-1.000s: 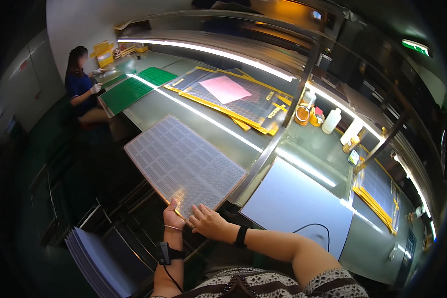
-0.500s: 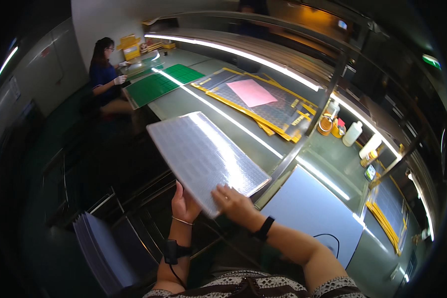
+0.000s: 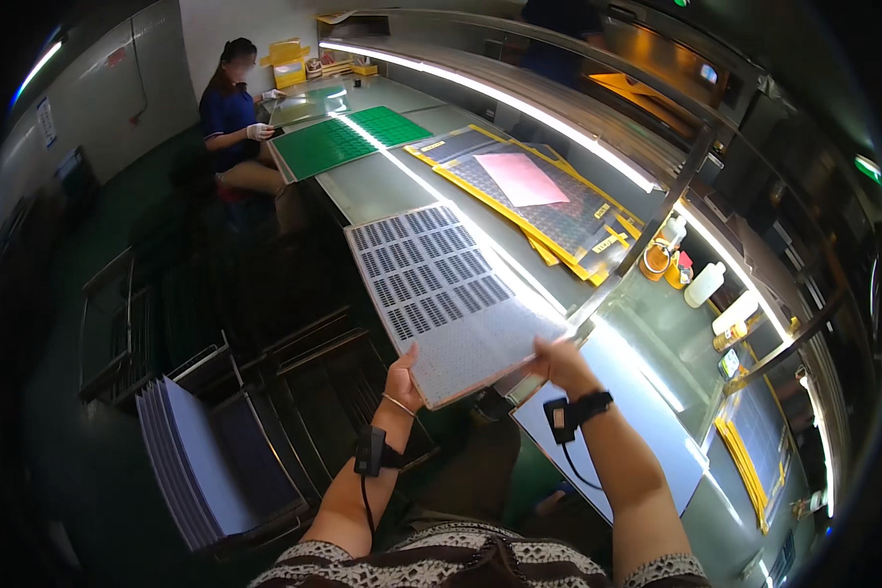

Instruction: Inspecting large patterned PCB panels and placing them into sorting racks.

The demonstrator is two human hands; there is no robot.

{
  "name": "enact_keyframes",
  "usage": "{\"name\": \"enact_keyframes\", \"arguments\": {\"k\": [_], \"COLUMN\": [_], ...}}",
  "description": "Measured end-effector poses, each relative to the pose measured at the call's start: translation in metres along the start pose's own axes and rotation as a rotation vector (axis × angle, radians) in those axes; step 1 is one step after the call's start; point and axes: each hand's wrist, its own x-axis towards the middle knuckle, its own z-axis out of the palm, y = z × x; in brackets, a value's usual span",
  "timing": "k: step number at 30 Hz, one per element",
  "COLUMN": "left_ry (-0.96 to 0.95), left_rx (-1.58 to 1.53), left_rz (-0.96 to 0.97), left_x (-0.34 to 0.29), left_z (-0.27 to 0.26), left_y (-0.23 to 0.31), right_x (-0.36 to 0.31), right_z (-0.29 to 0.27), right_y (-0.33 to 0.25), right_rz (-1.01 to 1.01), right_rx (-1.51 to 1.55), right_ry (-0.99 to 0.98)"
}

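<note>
A thin rectangular panel (image 3: 470, 343), pale grey with rows of small dark marks over its far part, is tilted above the near edge of the bench. My left hand (image 3: 404, 380) grips its near left edge, thumb on top and the other fingers hidden beneath. At the near right corner, my right hand (image 3: 559, 363) is closed on the panel's edge, its fingertips partly hidden. A plain light-blue sheet (image 3: 568, 441) lies on the bench below my right forearm.
Yellow-edged screens (image 3: 461, 169) bear a pink sheet (image 3: 521, 180). Farther left is a green panel (image 3: 348, 142), beside a seated person (image 3: 230, 118) wearing gloves. Bottles (image 3: 704, 284) stand under the lamp at right. Several upright panels (image 3: 201, 461) fill a rack at lower left.
The panel has turned, and dark marks now show on its face instead of glare. My right hand has moved from the panel's surface to its right edge.
</note>
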Motion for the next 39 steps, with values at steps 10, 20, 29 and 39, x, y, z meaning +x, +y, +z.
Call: {"name": "enact_keyframes", "arguments": {"k": [10,20,29,39], "left_ry": [0.015,0.084,0.252,0.529], "left_rx": [-0.086,-0.192,0.241,0.663], "left_rz": [-0.098,0.042,0.014,0.264], "left_x": [-0.010,-0.020,0.003,0.040], "left_z": [-0.021,-0.010,-0.042,-0.045], "left_y": [-0.032,-0.028,-0.010,0.000], "right_x": [-0.072,-0.071,-0.050,-0.194], "right_z": [0.120,0.123,0.095,-0.005], "right_y": [0.029,0.039,-0.047,-0.211], "right_rz": [-1.091,-1.231,-0.904,-1.540], "right_rx": [-1.296,-1.532,-0.907,-1.197], "right_ry": [-0.173,-0.226,0.167,0.767]}}
